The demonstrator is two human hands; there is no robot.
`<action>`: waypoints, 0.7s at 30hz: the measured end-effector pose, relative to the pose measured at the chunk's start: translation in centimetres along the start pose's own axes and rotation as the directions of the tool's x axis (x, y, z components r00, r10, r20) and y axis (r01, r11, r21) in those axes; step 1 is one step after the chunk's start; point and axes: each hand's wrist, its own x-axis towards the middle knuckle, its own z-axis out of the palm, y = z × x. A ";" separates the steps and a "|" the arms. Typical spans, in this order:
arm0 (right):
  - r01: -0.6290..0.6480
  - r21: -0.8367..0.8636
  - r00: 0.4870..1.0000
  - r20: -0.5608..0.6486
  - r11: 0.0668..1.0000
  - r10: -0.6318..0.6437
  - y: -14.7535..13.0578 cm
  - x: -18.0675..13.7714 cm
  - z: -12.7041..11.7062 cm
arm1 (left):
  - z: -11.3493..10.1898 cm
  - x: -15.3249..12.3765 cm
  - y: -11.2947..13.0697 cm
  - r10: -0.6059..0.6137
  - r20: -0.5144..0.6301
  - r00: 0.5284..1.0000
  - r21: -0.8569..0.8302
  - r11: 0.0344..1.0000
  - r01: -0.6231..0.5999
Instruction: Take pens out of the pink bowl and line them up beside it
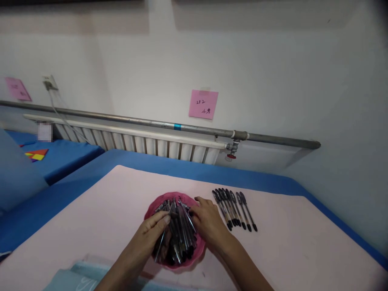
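Note:
A pink basket (pixel 200 258) with a wavy rim stands on the pale pink sheet, filled with clear pen barrels (pixel 183 232) and dark pen parts. Over its left side, my left hand (pixel 153 228) pinches a clear pen barrel (pixel 162 241) between thumb and fingers, held at a slant. My right hand (pixel 209 221) is at the basket's right rim, fingers bent inward over the pen parts. Its fingertips are partly hidden, and what they grip I cannot make out. To the right lie several black-capped pens (pixel 233 208), side by side in a loose row.
The pink sheet (pixel 291 242) covers a blue table (pixel 266 184). A light blue cloth or bag (pixel 71 279) lies at the near left edge. Behind are a radiator (pixel 163 147), a pipe with a red valve (pixel 231 156) and a pink note (pixel 203 104). Coloured pieces (pixel 38 154) lie on another blue table.

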 end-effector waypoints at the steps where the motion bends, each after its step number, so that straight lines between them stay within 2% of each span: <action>1: -0.005 0.045 0.999 -0.034 0.999 0.007 0.0 0.1 -0.1 | 0.1 0.0 0.1 0.000 -0.002 1.000 0.007 1.000 0.000; 3: -0.023 0.221 0.988 -0.141 0.975 0.055 -0.3 0.1 -0.6 | 0.2 -0.1 0.2 -0.015 0.007 1.000 0.029 0.999 0.015; 4: -0.028 0.367 0.979 -0.180 0.930 0.100 -0.6 0.1 -1.0 | 0.2 -0.2 0.3 -0.017 0.019 1.000 0.041 0.999 0.016; 5: -0.031 0.537 0.971 -0.185 0.843 0.154 -0.9 0.1 -1.5 | 0.2 -0.3 0.3 -0.015 0.034 0.999 0.056 0.998 0.013; 7: -0.056 0.844 0.975 -0.069 0.533 0.212 -1.7 -0.1 -2.4 | 0.2 -0.4 0.3 -0.012 0.075 0.997 0.086 0.996 0.005; 8: -0.079 0.923 0.978 -0.001 0.378 0.207 -2.1 -0.2 -2.7 | 0.2 -0.5 0.3 -0.014 0.092 0.996 0.098 0.995 0.005; 9: -0.101 0.959 0.979 0.048 0.266 0.199 -2.4 -0.3 -3.0 | 0.2 -0.5 0.3 -0.019 0.108 0.994 0.108 0.994 0.007; 10: -0.117 0.974 0.979 0.080 0.194 0.189 -2.7 -0.5 -3.1 | 0.2 -0.6 0.2 -0.025 0.122 0.992 0.118 0.993 0.011; 11: -0.127 0.979 0.978 0.096 0.158 0.185 -2.9 -0.5 -3.2 | 0.3 -0.7 0.2 -0.030 0.134 0.991 0.125 0.992 0.014; 18: -0.185 0.981 0.974 0.175 0.061 0.141 -3.1 -0.6 -2.8 | 0.7 -0.7 0.4 -0.041 0.153 0.987 0.114 0.993 0.024; 21: -0.215 0.975 0.969 0.205 0.057 0.137 -3.2 -0.7 -2.9 | 0.6 -0.6 0.0 -0.037 0.158 0.987 0.110 0.994 0.019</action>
